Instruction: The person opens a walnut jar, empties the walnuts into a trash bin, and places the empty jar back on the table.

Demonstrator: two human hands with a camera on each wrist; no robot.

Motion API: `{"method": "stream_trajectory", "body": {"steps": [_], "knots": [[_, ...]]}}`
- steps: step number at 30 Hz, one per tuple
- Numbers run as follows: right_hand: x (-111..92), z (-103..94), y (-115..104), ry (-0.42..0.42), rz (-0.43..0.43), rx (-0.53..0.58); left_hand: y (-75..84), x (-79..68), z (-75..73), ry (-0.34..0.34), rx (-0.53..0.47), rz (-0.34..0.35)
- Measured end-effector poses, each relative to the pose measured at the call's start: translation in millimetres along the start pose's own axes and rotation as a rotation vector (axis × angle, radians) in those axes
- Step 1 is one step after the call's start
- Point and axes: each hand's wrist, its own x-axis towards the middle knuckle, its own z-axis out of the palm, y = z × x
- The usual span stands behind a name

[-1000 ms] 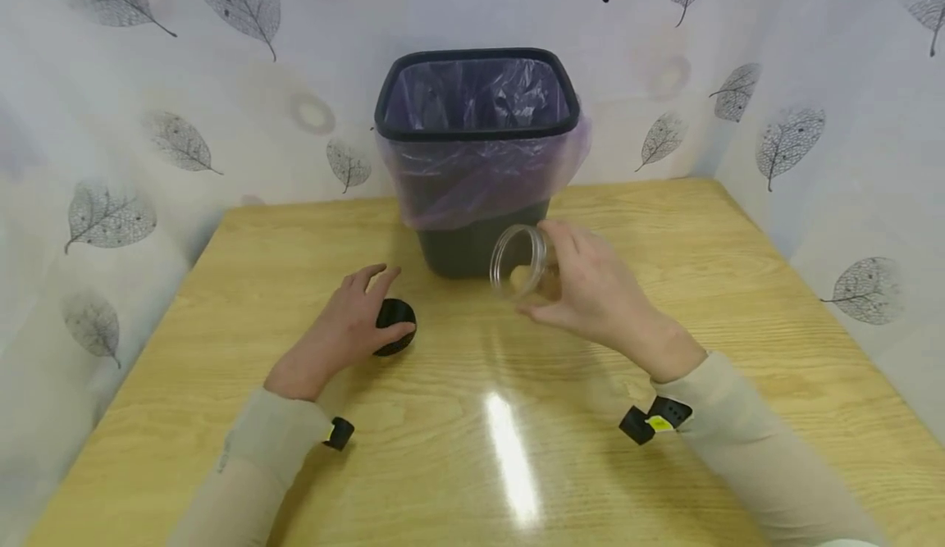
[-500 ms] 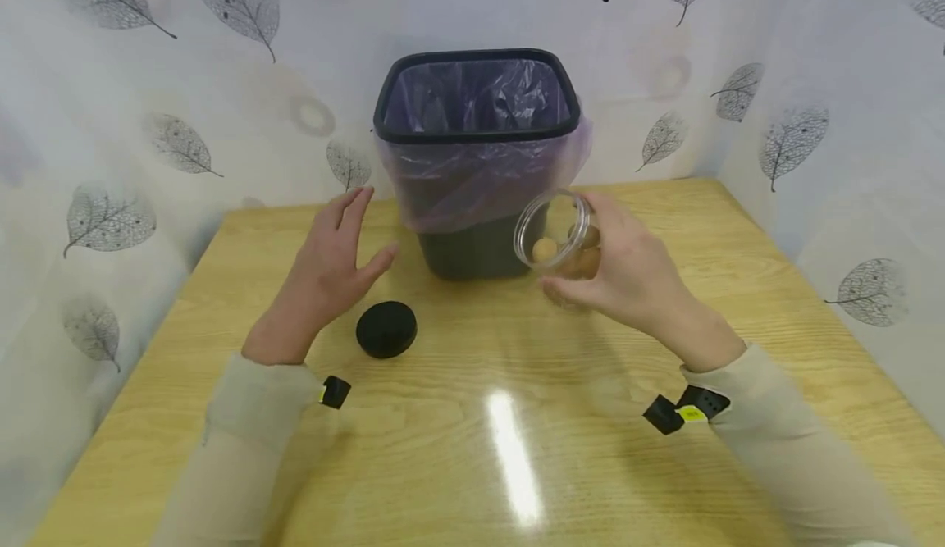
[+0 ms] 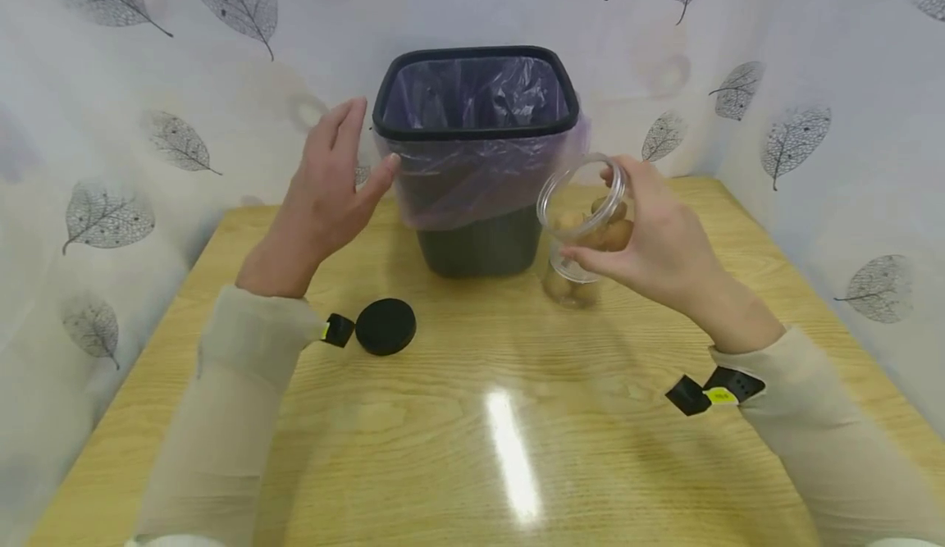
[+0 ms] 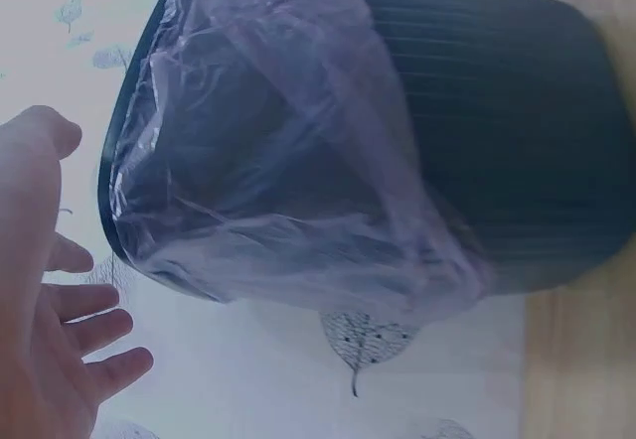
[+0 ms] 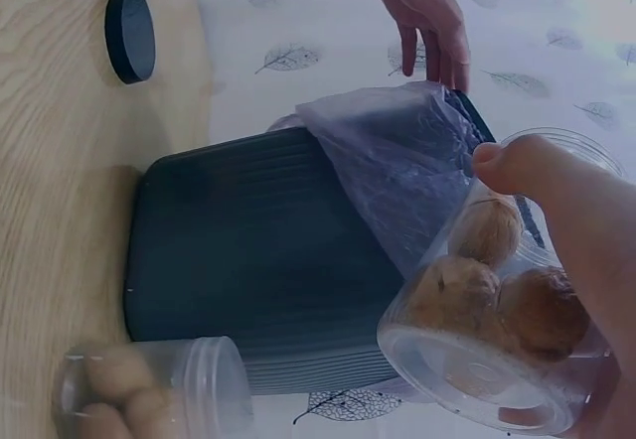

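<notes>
And the right hand (image 3: 668, 239) grips the tilted jar (image 3: 586, 217) of walnuts (image 5: 542, 310) above the worktop (image 3: 443, 432), near the bin (image 3: 472, 134), left hand (image 3: 317, 190) relaxed beside it: firm hold, mouth kept raised, should prevent spills!

An indoor nook is looking homelike, though the exact kind of room is escaping the view. Pale walls (image 3: 472, 6), printed with grey leaf skeletons (image 3: 795, 145), are enclosing a table (image 3: 443, 416) at the back, left and right. The table is showing yellowish wood grain, and a white streak of light (image 3: 513, 457) is gleaming on it. A household-style bin (image 3: 480, 252), its purplish bag (image 3: 472, 182) folding over the rim (image 3: 476, 134), is standing there.
</notes>
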Motion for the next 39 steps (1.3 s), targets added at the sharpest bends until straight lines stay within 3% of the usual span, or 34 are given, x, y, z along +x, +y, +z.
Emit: {"method": "stream_trajectory", "body": {"steps": [13, 26, 32, 39], "knots": [[21, -22.0, -1, 0.018, -0.034, 0.017, 18.9, 41.5, -11.0, -0.188, 0.041, -0.039], [52, -45.1, 0, -0.001, 0.005, -0.060, 26.6, 78.0, -1.6, -0.358, 0.109, -0.201], [78, -57.1, 1, -0.021, 0.014, -0.099, 26.1, 89.5, 2.0, -0.406, 0.139, -0.237], [105, -64.2, 5, -0.119, 0.044, -0.180, 29.2, 94.2, 0.9, -0.459, 0.161, -0.281]]}}
